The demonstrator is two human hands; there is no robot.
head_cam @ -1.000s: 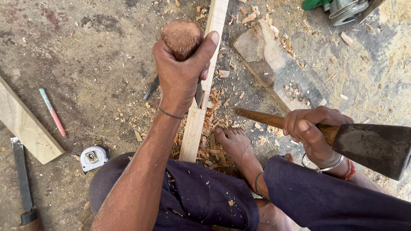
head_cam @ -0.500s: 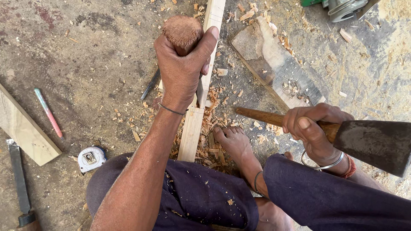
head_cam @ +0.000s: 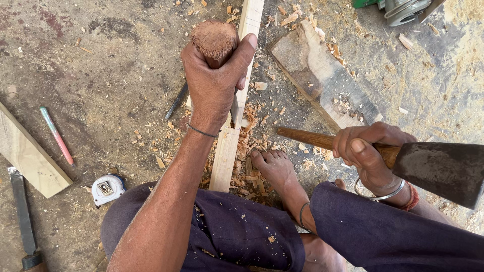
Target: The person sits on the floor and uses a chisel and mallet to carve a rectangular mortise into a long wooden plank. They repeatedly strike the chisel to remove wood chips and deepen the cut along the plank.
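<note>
My left hand [head_cam: 214, 83] grips the worn wooden handle of a chisel [head_cam: 214, 39], held upright over a long pale wooden strip [head_cam: 227, 151] that lies on the ground. The chisel's blade is hidden behind my hand. My right hand [head_cam: 368, 148] holds an axe by its wooden handle [head_cam: 302, 137], close to the dark steel head [head_cam: 441, 168], off to the right of the strip. My bare foot [head_cam: 275, 168] rests beside the strip among wood chips.
A rough wooden slab [head_cam: 322, 75] lies beyond the axe. On the left are a tape measure [head_cam: 107, 188], a pink pencil [head_cam: 57, 136], a pale board [head_cam: 27, 156] and a dark-bladed tool [head_cam: 22, 216]. A green machine part [head_cam: 398, 9] sits at top right.
The view has shifted slightly. My left hand with the chisel has edged a little lower and right; the axe stays held at the right.
</note>
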